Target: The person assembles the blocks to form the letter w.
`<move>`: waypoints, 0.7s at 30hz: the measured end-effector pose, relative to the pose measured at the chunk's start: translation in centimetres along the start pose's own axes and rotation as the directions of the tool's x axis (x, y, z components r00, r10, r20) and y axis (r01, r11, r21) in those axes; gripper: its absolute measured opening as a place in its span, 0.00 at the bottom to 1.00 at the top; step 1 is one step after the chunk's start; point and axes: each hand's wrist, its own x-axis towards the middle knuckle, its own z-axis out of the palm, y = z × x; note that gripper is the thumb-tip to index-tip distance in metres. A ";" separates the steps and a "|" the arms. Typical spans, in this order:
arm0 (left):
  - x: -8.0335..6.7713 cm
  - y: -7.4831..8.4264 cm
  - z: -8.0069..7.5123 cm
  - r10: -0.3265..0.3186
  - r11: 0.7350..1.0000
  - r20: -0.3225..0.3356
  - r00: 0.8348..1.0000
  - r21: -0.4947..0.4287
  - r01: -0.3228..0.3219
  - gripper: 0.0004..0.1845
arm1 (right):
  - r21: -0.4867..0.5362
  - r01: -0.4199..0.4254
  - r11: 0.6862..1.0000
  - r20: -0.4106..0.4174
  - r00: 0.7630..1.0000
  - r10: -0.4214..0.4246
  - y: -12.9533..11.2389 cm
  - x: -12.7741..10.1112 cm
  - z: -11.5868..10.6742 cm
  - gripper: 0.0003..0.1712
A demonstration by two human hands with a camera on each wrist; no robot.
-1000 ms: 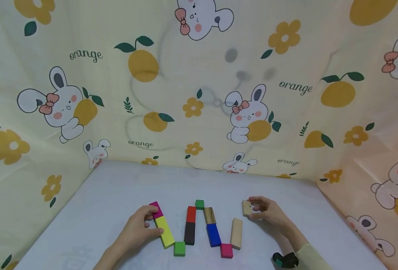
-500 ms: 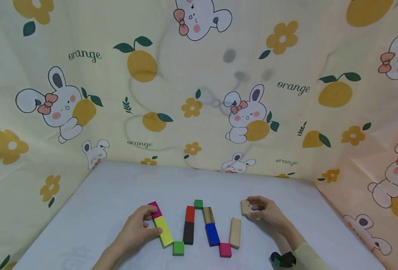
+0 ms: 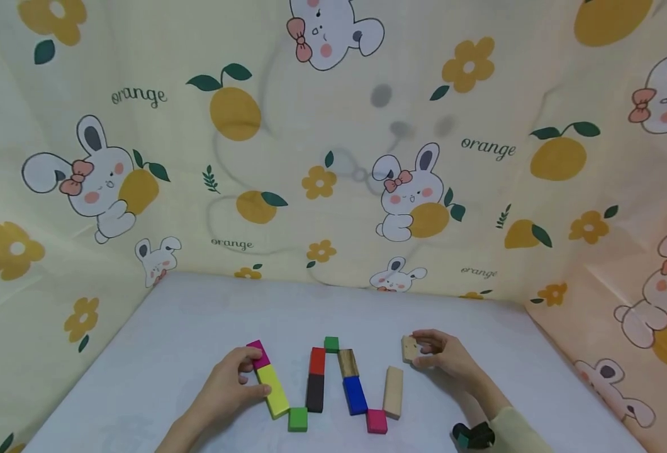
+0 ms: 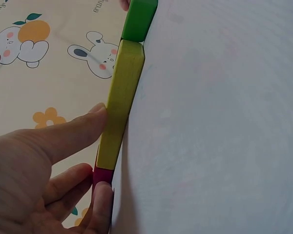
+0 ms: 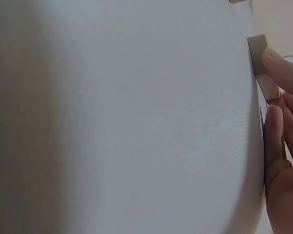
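Observation:
In the head view my left hand [image 3: 228, 380] rests along two blocks laid end to end. Its index fingertip lies on the magenta block [image 3: 258, 345], and its straight thumb touches the side of the yellow block [image 3: 274, 393]. The left wrist view shows a finger partly covering the magenta block [image 4: 103, 176]. Over on the right, my right hand [image 3: 449, 358] pinches a pale wooden block [image 3: 408, 350] between thumb and index finger. The right wrist view shows the thumb against this block [image 5: 266, 87]. A longer pale wooden block [image 3: 392, 391] lies just left of that hand.
Blocks form a zigzag: a green block [image 3: 297, 419], black block [image 3: 315, 393], red block [image 3: 318, 360], far green block [image 3: 331, 344], brown-grained block [image 3: 347, 362], blue block [image 3: 355, 396] and pink block [image 3: 376, 421]. A patterned cloth wall [image 3: 288, 145] rises behind the white table [image 3: 220, 302].
The head view has shifted slightly, sliding the whole scene a little left. Both hands keep their places on the blocks, and the block layout is the same.

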 end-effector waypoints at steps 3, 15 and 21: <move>-0.1 0.0 -0.1 0.003 1.000 0.000 1.000 -0.003 -0.003 0.35 | 0.003 0.006 1.000 0.002 1.000 -0.006 -0.2 0.1 0.2 0.35; -0.2 0.1 0.0 -0.001 1.000 0.004 1.000 -0.011 0.001 0.35 | 0.027 0.014 1.000 0.033 0.999 -0.015 0.0 0.1 0.7 0.30; -0.1 0.0 -0.1 -0.007 1.000 0.004 1.000 -0.009 0.007 0.35 | 0.036 0.007 0.999 0.006 1.000 -0.007 0.1 0.2 1.0 0.28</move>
